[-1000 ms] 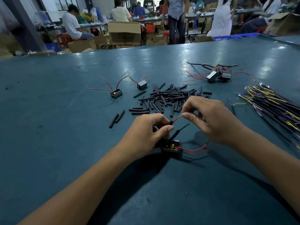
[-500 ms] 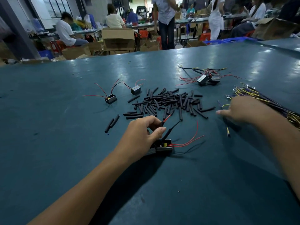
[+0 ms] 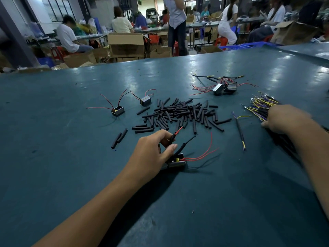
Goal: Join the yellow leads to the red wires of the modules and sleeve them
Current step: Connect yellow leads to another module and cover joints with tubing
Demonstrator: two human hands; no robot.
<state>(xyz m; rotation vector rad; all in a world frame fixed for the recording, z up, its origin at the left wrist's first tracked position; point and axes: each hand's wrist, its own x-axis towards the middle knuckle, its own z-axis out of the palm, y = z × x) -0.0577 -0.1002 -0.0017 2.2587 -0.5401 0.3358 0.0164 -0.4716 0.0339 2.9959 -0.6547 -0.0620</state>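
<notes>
The left hand (image 3: 153, 152) pinches a black sleeve (image 3: 172, 139) between thumb and fingers, a red wire (image 3: 179, 130) poking out of its top end. Just below that hand sits the module (image 3: 176, 162) on the table (image 3: 71, 175), a second sleeved wire rising from it and two bare red wires curving off to the right. Beyond the hand lies a heap of loose sleeves (image 3: 185, 113), with two strays (image 3: 119, 138) off to the left. Out to the right, the right hand (image 3: 286, 118) rests on the bundle of yellow leads (image 3: 261, 106), blurred, so I cannot tell whether its fingers have closed on anything. One lead (image 3: 240, 130) lies alone between the heap and that bundle. Further back on the left stand two more modules (image 3: 117, 111) (image 3: 146, 101), red wires sticking up, and at the back right a cluster of modules (image 3: 224, 88) with leads already joined. People work at benches behind, among cardboard boxes.
</notes>
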